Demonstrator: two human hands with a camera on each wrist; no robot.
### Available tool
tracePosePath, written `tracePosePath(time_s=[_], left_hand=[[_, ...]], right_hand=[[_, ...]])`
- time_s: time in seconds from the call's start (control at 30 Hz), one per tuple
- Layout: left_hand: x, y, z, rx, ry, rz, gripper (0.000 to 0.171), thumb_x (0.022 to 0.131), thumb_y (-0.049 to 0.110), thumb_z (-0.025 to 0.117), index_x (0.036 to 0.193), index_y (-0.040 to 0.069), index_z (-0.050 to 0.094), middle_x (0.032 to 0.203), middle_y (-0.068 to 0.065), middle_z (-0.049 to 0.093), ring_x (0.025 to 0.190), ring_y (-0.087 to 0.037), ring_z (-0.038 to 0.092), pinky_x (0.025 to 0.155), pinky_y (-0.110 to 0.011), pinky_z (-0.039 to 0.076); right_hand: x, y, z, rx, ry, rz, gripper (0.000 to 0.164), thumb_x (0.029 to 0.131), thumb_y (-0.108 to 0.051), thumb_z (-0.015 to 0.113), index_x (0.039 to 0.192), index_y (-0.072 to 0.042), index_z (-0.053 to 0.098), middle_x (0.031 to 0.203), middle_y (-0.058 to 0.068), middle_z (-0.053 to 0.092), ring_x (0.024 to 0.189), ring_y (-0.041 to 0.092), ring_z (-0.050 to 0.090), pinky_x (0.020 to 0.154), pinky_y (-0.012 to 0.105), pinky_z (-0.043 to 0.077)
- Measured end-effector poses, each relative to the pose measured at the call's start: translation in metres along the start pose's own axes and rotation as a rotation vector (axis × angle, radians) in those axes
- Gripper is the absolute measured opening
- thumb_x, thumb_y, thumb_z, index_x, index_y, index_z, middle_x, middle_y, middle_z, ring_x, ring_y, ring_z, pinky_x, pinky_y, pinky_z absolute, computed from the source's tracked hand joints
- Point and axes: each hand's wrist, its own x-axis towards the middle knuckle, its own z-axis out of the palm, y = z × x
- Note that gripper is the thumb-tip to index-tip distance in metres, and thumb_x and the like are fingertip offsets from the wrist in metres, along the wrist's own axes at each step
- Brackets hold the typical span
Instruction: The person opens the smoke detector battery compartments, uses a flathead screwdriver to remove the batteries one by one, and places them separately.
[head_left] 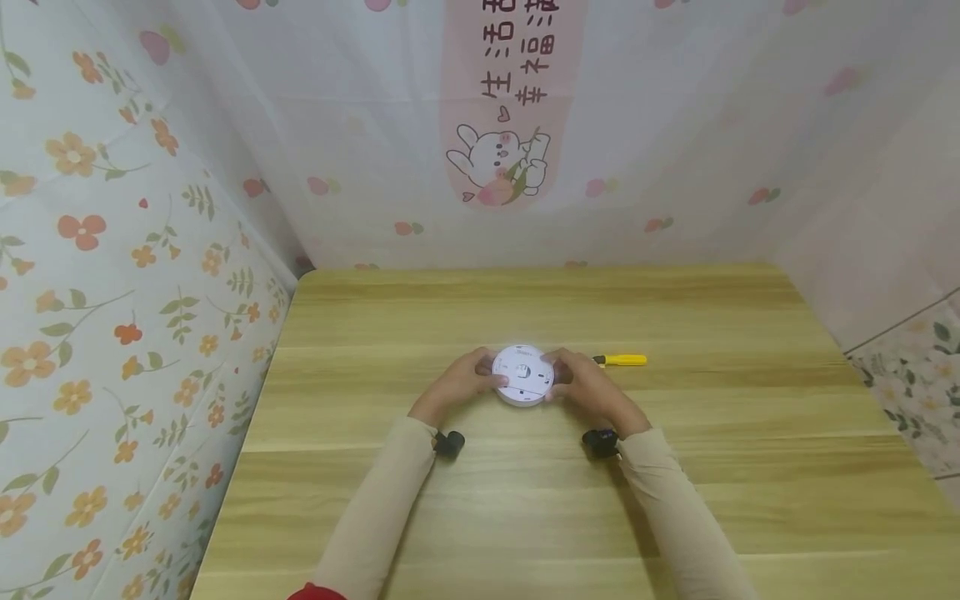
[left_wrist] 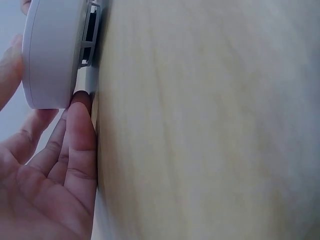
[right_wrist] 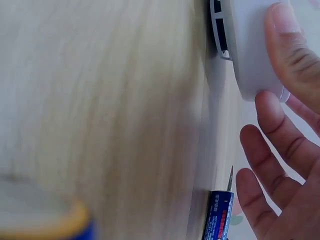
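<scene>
A round white smoke detector [head_left: 525, 385] is held between both hands just over the table, its flat back facing up. The left hand [head_left: 459, 382] grips its left edge, thumb over the top and fingers against the side. On the opposite edge the right hand [head_left: 591, 388] pinches the rim between thumb and fingers. Slotted dark vents show on the detector's lower face [left_wrist: 89, 37], close over the wood in the left wrist view. In the right wrist view, the lower fingers of the right hand are spread below the detector's side [right_wrist: 252, 55].
A yellow-handled screwdriver [head_left: 626, 360] lies right of the right hand. In the right wrist view a dark blue printed battery [right_wrist: 219, 215] stands near a thin metal tip [right_wrist: 230, 180]. A blurred blue-and-orange rim [right_wrist: 75, 215] fills a near corner. Printed cloth [head_left: 360, 150] hangs behind the wooden table [head_left: 525, 517].
</scene>
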Motion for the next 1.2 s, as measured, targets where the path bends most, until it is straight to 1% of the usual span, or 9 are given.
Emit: tracePosePath(time_s=[0.1,0.27,0.33,0.5,0.67,0.87,1.0,1.1,1.2], left_hand=[[0.000,0.000,0.000,-0.006,0.004,0.001,0.044,0.088,0.030,0.070,0.125,0.012,0.057,0.119,-0.009,0.063,0.113,-0.025,0.058,0.095,-0.038,0.049],[-0.001,0.000,0.001,-0.005,0.001,0.006,0.045,0.088,0.030,0.070,0.126,0.011,0.056,0.120,-0.010,0.062,0.115,-0.026,0.057,0.099,-0.041,0.047],[-0.002,0.000,0.001,-0.006,-0.003,0.006,0.046,0.088,0.031,0.070,0.126,0.011,0.055,0.121,-0.010,0.062,0.116,-0.026,0.057,0.098,-0.041,0.048],[-0.003,0.000,0.002,-0.023,-0.004,0.003,0.047,0.088,0.029,0.070,0.128,0.012,0.054,0.122,-0.010,0.061,0.114,-0.025,0.057,0.093,-0.036,0.051],[-0.003,-0.001,0.003,-0.028,-0.005,0.023,0.053,0.088,0.029,0.070,0.133,0.010,0.049,0.123,-0.011,0.060,0.114,-0.025,0.057,0.092,-0.034,0.052],[-0.002,-0.004,0.001,-0.028,-0.026,0.041,0.061,0.088,0.032,0.069,0.140,0.010,0.044,0.124,-0.011,0.059,0.114,-0.024,0.057,0.091,-0.034,0.052],[-0.005,-0.003,-0.002,-0.012,-0.058,0.057,0.064,0.089,0.034,0.067,0.144,0.011,0.043,0.124,-0.011,0.061,0.112,-0.022,0.059,0.088,-0.033,0.052],[-0.008,-0.002,-0.005,0.005,-0.087,0.060,0.066,0.091,0.036,0.065,0.147,0.011,0.040,0.125,-0.011,0.062,0.111,-0.022,0.060,0.087,-0.033,0.053],[-0.012,-0.001,-0.008,0.029,-0.101,0.071,0.067,0.092,0.037,0.063,0.148,0.009,0.038,0.128,-0.013,0.061,0.114,-0.023,0.059,0.089,-0.035,0.053]], right_hand=[[0.000,0.001,0.001,-0.013,0.012,-0.007,0.058,0.076,-0.013,0.079,0.128,-0.003,0.056,0.106,0.012,0.066,0.101,0.026,0.058,0.098,0.047,0.046],[0.000,0.001,0.001,-0.027,0.017,-0.005,0.058,0.076,-0.015,0.079,0.128,-0.004,0.056,0.108,0.013,0.065,0.105,0.028,0.057,0.101,0.050,0.043],[-0.001,0.000,0.001,-0.024,0.011,0.000,0.059,0.076,-0.015,0.079,0.128,-0.004,0.056,0.111,0.014,0.065,0.108,0.030,0.057,0.103,0.051,0.042],[-0.002,-0.001,-0.001,-0.028,-0.012,-0.009,0.060,0.077,-0.015,0.079,0.130,-0.004,0.055,0.123,0.016,0.062,0.116,0.033,0.055,0.106,0.052,0.039],[-0.003,-0.001,-0.003,-0.074,-0.022,-0.011,0.062,0.079,-0.016,0.077,0.134,-0.006,0.053,0.136,0.016,0.056,0.129,0.036,0.047,0.111,0.055,0.033],[-0.003,-0.003,-0.005,-0.097,-0.030,-0.027,0.063,0.082,-0.017,0.075,0.139,-0.005,0.050,0.142,0.017,0.051,0.135,0.039,0.040,0.113,0.057,0.028],[-0.004,-0.004,-0.005,-0.093,-0.032,-0.028,0.061,0.084,-0.016,0.073,0.139,-0.004,0.050,0.142,0.018,0.051,0.135,0.039,0.041,0.114,0.056,0.029],[-0.005,-0.004,-0.006,-0.090,-0.031,-0.045,0.058,0.086,-0.016,0.071,0.137,-0.002,0.050,0.139,0.020,0.053,0.132,0.039,0.044,0.112,0.055,0.032],[-0.006,-0.004,-0.006,-0.071,-0.034,-0.060,0.054,0.088,-0.018,0.068,0.136,0.001,0.051,0.136,0.022,0.055,0.128,0.039,0.049,0.109,0.054,0.037]])
